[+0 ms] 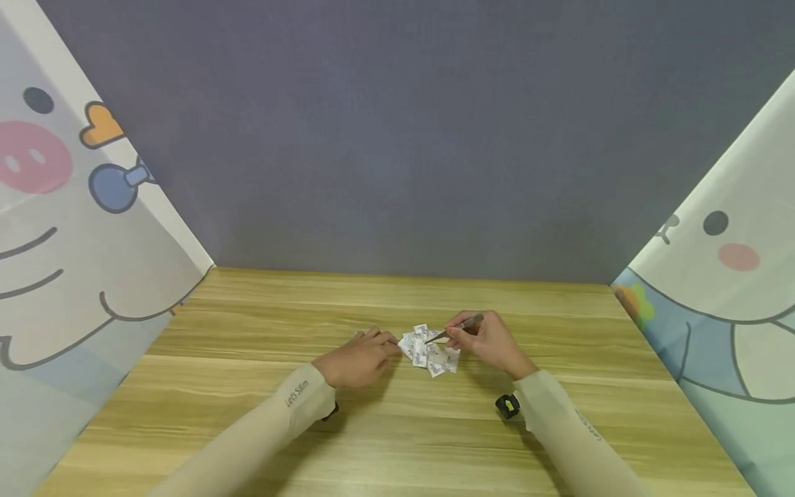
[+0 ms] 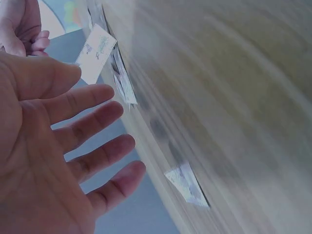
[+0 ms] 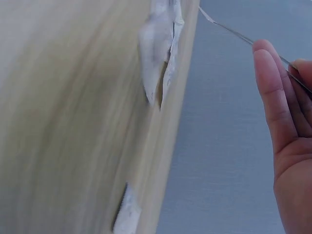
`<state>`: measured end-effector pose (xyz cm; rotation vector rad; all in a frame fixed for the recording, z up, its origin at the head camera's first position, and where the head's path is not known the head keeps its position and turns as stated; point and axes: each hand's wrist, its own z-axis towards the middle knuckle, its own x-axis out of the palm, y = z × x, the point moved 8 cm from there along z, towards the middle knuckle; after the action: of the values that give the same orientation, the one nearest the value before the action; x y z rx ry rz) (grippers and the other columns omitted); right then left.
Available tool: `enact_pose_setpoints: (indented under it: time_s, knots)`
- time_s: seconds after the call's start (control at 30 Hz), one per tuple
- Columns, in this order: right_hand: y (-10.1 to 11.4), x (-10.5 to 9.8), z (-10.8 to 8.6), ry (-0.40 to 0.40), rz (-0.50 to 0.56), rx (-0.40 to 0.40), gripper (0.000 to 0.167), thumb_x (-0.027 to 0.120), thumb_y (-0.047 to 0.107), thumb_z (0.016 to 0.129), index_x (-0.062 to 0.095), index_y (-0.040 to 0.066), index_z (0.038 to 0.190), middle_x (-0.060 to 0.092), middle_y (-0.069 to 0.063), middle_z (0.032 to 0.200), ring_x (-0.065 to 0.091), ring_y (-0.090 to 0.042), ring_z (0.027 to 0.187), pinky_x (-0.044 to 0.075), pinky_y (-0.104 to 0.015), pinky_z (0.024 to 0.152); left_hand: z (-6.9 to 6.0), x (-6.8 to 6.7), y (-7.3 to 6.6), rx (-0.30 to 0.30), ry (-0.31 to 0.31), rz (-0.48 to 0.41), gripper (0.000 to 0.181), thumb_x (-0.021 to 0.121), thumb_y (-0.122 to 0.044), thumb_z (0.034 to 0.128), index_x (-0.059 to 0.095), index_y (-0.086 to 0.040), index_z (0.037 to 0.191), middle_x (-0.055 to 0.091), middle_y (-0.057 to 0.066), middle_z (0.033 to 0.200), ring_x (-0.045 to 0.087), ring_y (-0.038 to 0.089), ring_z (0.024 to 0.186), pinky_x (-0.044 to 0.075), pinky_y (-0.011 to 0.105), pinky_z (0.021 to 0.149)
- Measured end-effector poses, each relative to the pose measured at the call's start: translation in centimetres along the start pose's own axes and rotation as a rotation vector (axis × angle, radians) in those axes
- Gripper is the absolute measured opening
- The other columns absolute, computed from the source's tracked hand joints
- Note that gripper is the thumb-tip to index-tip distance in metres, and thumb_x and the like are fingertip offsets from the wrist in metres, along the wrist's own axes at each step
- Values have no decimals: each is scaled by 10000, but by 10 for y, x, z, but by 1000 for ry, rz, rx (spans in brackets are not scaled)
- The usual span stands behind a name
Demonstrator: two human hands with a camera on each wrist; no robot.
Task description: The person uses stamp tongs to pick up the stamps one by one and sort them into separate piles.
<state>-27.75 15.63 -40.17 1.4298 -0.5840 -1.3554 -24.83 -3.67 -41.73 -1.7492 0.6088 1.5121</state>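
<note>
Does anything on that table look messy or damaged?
The paper pieces look untidy: they overlap in a loose pile on the wooden table, turned at different angles. One stray slip lies apart from them. Nothing looks spilled; any damage is too small to tell.
</note>
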Motion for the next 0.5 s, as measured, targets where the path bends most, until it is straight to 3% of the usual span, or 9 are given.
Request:
enact_pose_setpoints:
  time_s: [0.3, 0.5]
  knots:
    - [24, 10, 3, 27, 12, -102, 165, 660, 143, 900, 687, -17, 931, 692, -115, 777, 654, -403, 690, 531, -480, 615, -12, -14, 16, -81, -21, -50, 324, 492, -126, 983, 547, -80, 1299, 497, 47, 1296, 406, 267, 1242, 293, 563, 1018]
    - [45, 20, 6, 43, -13, -110, 122, 629, 44, 905, 681, -60, 942, 686, -140, 752, 669, -239, 630, 543, -430, 605, -21, -18, 35, -142, -35, -60, 322, 495, -117, 986, 535, -37, 1295, 483, 83, 1315, 401, 296, 1234, 323, 576, 988]
